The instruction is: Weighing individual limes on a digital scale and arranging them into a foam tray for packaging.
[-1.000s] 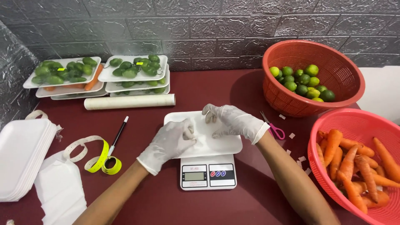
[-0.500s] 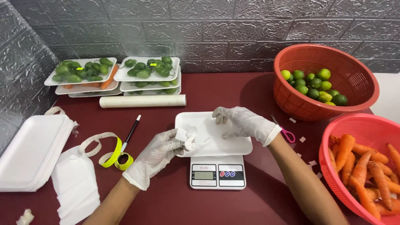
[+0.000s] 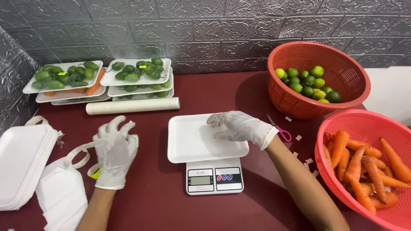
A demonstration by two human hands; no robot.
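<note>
Both my hands wear white gloves. My right hand (image 3: pixel 239 127) rests, fingers spread, on the far right part of a white foam tray (image 3: pixel 192 141) that lies on a small digital scale (image 3: pixel 214 177). Nothing else lies in the tray. My left hand (image 3: pixel 114 149) hovers with its fingers apart over the dark red table, left of the scale, above a yellow tape roll (image 3: pixel 93 173) and a loop of white strip (image 3: pixel 79 153). It holds nothing that I can see.
A stack of white foam trays (image 3: pixel 19 164) and a white bag (image 3: pixel 62 196) lie at the left. Filled trays of green vegetables (image 3: pixel 139 75) and a film roll (image 3: pixel 132 105) sit at the back. Baskets of limes (image 3: pixel 317 81) and carrots (image 3: pixel 368 162), plus scissors (image 3: pixel 278 128), are at the right.
My left hand has left the tray and moved left over the tape roll. My right hand stays on the tray, now flat. The camera view shifted slightly.
</note>
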